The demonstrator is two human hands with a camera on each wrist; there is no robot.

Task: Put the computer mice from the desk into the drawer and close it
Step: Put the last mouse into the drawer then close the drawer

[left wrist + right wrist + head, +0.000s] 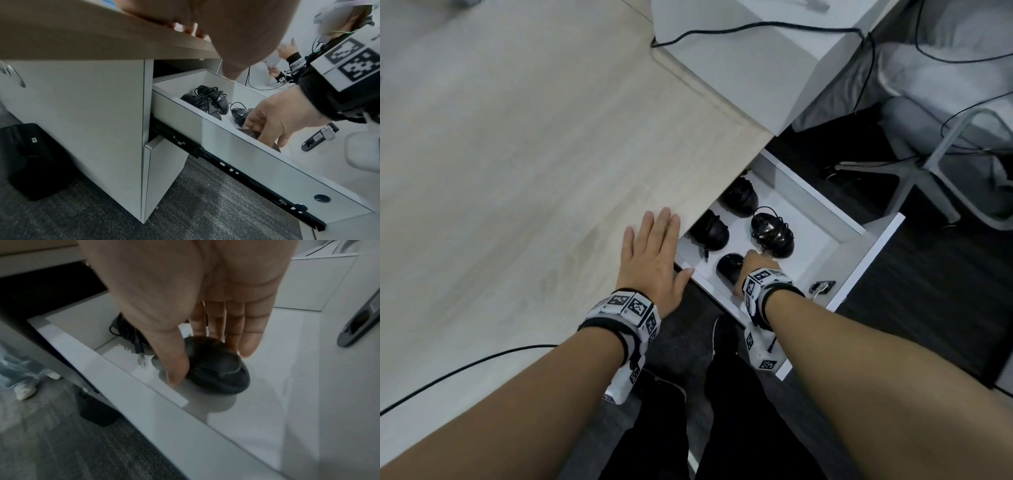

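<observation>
The white drawer (873,240) stands pulled out from under the wooden desk (517,154). Three black mice wrapped in their cords lie inside: one at the back (739,195), one on the left (710,231), one on the right (774,233). My right hand (751,263) reaches down into the drawer and pinches a fourth black mouse (224,374) between thumb and fingers, low at the drawer floor by the near side wall (123,378). My left hand (650,260) lies flat and open on the desk edge, holding nothing.
A black cable (465,366) crosses the desk near its front edge. A dark lock piece (822,286) sits on the drawer front. A grey chair base (914,178) stands on the dark carpet to the right. Below the open drawer is a shut one (164,170); a black box (26,159) sits on the floor.
</observation>
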